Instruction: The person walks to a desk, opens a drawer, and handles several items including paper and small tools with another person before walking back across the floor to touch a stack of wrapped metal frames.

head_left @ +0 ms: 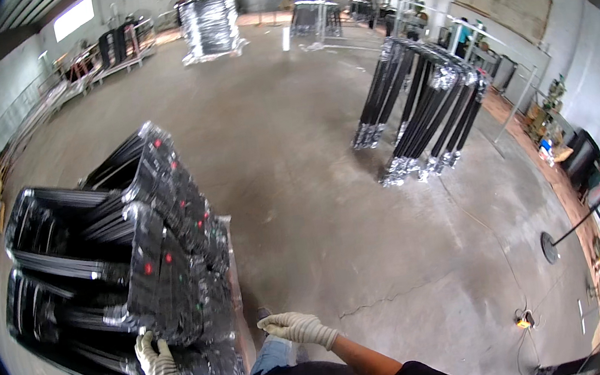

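Currently left hand [158, 364], white glove, fingers clamped on lower corner of nearest black frame bundle [169, 278], film-wrapped, leaning in stack [98, 250] at person's left. Right hand [296, 328] gloved, fingers loosely curled, holding nothing, hovering over concrete floor [332, 206] just right of stack. Judged step: taking hold of outermost bundle. Next move calls for second hand on opposite edge (bundle looks long, film slippery). More wrapped bundles [425, 108] upright, well apart.
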Available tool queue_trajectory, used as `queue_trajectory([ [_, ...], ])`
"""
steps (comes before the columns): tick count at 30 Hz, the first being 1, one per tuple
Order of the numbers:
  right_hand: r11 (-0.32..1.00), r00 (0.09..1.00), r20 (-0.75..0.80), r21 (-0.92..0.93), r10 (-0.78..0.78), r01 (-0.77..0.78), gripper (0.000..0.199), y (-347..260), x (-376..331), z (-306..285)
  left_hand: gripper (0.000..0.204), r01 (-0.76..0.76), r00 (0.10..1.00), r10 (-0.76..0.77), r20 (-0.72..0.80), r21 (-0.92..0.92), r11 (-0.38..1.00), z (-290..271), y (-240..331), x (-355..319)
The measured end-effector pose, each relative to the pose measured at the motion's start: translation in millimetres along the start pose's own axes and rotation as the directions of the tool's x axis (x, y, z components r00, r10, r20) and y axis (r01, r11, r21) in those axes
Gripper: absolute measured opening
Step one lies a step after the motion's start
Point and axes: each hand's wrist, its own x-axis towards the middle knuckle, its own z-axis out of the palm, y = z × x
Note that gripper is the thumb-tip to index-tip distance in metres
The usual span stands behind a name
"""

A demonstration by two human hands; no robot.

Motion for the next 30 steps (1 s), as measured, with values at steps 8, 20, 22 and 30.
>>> queue_trajectory([
  [8,0.998,0.984,-0.168,0.033,-0.051,0.058,0.035,4.2,18.4,-55.2,0.05,-0.181,0.965,0.199,-0.172,0.115,0.977,71.7,77.0,112.0],
  [20,0.995,0.907,-0.413,-0.088,-0.082,0.05,0.032,-40.4,127.8,-187.7,0.061,-0.216,0.921,0.286,-0.265,0.264,0.94,196.2,157.8,295.4],
  [22,0.995,0.905,-0.42,-0.095,-0.073,0.036,0.032,-41.6,150.3,-197.9,0.063,-0.098,0.965,0.172,-0.2,0.334,0.937,211.3,145.9,317.9],
  [30,0.985,0.998,-0.017,-0.157,0.067,-0.069,0.039,-88.3,253.6,-249.9,0.048,-0.23,0.931,0.108,0.347,0.333,0.915,259.5,138.6,300.5],
])
